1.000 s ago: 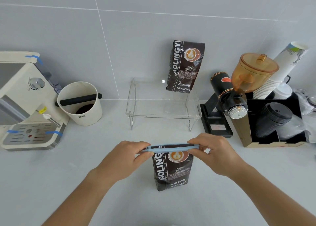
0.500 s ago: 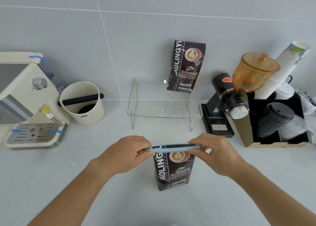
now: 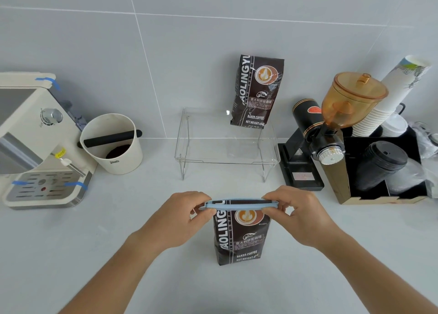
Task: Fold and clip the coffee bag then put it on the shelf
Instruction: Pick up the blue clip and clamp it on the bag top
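Note:
A dark brown coffee bag (image 3: 240,239) stands upright on the white counter in front of me. A long light-blue clip (image 3: 239,204) lies across its folded top. My left hand (image 3: 182,217) pinches the clip's left end, and my right hand (image 3: 299,215) pinches its right end. Behind them stands a clear acrylic shelf (image 3: 227,158). A second coffee bag (image 3: 257,91) stands on the shelf's right part, leaning on the wall.
An espresso machine (image 3: 35,143) sits at the far left with a white knock box (image 3: 111,143) beside it. A black coffee grinder with an amber hopper (image 3: 331,124) stands right of the shelf. A black organiser (image 3: 384,171) with lids and stacked paper cups (image 3: 391,95) fills the right side.
Both hands stay on the clip's ends and have pressed it slightly flatter on the bag's top. The bag has not moved.

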